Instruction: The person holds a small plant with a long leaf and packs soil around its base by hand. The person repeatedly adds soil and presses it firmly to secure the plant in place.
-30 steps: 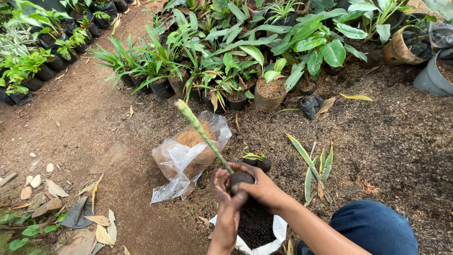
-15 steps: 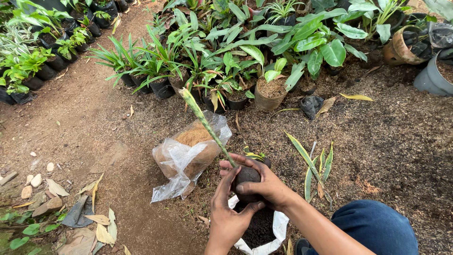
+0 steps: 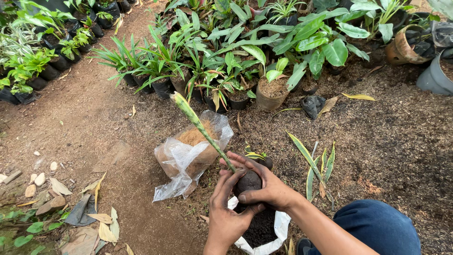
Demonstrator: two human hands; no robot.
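Observation:
Both my hands cup a dark ball of soil [image 3: 248,181] from which a thin green stalk [image 3: 203,130] rises up and to the left. My left hand [image 3: 226,211] presses the ball from the near left side. My right hand [image 3: 266,184] wraps over its far and right side. Under the ball lies a white plastic bag [image 3: 264,236] with dark soil in it. Just beyond my hands a clear plastic bag [image 3: 188,153] holds brown fibre.
Rows of potted green plants [image 3: 226,71] stand along the far side, more black pots [image 3: 37,61] at the far left. Loose striped leaves [image 3: 316,163] lie on the soil to the right. Dry leaves and stones [image 3: 52,189] lie left. My blue-trousered knee [image 3: 382,226] is at the bottom right.
My left hand has come up from below and closed onto the near side of the soil ball. The right hand stays wrapped over the ball; the stalk has barely shifted.

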